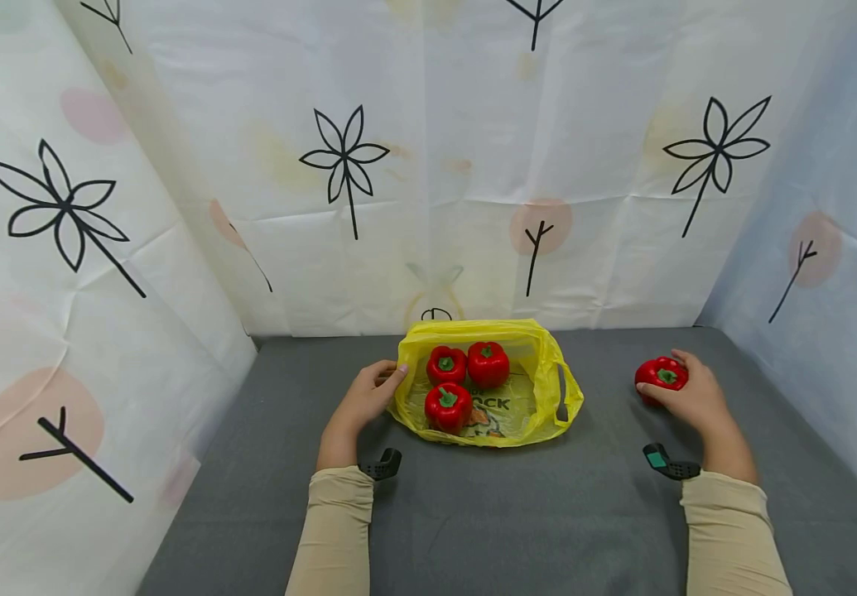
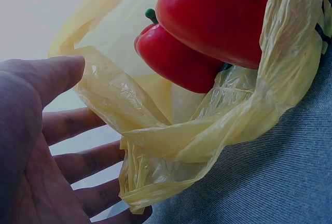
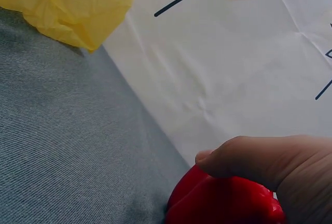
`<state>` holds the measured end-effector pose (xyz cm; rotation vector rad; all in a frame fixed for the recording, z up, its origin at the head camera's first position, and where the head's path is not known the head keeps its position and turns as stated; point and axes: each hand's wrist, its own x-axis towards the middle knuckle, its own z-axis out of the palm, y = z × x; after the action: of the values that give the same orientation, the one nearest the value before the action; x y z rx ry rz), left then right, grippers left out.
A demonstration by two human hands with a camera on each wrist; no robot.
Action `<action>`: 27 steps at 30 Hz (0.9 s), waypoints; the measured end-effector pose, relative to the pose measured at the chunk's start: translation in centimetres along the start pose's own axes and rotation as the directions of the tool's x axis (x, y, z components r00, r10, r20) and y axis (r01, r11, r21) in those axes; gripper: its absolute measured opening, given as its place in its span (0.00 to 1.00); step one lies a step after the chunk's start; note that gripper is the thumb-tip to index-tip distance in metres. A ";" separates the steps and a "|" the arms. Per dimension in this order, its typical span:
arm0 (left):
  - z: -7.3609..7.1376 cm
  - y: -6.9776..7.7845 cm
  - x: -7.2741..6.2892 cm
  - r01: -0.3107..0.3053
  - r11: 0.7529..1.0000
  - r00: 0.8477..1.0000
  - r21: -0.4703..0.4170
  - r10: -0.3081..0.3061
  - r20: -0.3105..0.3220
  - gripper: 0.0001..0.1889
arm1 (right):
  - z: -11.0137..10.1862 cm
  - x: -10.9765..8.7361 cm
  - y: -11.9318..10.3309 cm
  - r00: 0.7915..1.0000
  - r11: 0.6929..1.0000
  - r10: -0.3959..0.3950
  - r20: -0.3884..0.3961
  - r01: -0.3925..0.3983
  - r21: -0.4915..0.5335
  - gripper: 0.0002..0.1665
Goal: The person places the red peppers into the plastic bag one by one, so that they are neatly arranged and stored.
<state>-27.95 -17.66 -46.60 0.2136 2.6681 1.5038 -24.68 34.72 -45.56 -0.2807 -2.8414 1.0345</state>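
A yellow plastic bag (image 1: 525, 329) lies with its mouth spread wide on the grey table. Three red bell peppers with green stems are inside: one at the back left (image 1: 446, 364), one at the back right (image 1: 488, 365) and one in front (image 1: 448, 408). At the bag's left rim is my left hand (image 1: 368, 393); its thumb touches the edge, and its spread fingers reach behind the plastic, where the tips are partly hidden. Far to the right, my right hand (image 1: 695, 397) grips another red bell pepper (image 1: 655, 372), thumb on the near side.
Grey cloth covers the table (image 1: 517, 521). White patterned fabric (image 1: 458, 165) stands behind and along both sides. A bag handle loop (image 1: 573, 397) sticks out to the right, toward the right hand. Dark bands with small devices are on both wrists.
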 end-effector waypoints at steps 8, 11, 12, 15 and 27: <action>0.0 0.0 0.0 -0.002 1.000 1.000 0.004 0.002 0.000 0.30 | 0.4 0.0 0.3 1.000 1.000 0.004 -0.002 -0.004 0.006 0.53; 0.0 0.0 0.0 0.003 1.000 1.000 0.003 -0.003 0.000 0.30 | 0.4 0.0 0.3 1.000 1.000 0.011 -0.002 -0.011 0.014 0.53; 0.0 0.0 0.0 0.005 1.000 1.000 0.003 -0.005 0.000 0.30 | 0.4 0.0 0.3 1.000 1.000 0.012 -0.004 -0.012 0.015 0.53; -0.1 0.0 0.0 0.007 1.000 1.000 0.010 -0.007 -0.002 0.30 | 0.4 0.0 0.3 1.000 1.000 0.008 -0.007 -0.008 0.015 0.53; 0.0 0.1 -0.2 0.002 1.000 1.000 0.007 -0.002 -0.004 0.30 | 0.5 -0.4 -0.6 0.991 0.995 -0.026 -0.130 0.038 0.091 0.49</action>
<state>-27.75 -17.65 -46.48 0.2086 2.6761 1.4965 -24.50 33.89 -45.52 -0.2808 -2.6660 1.0975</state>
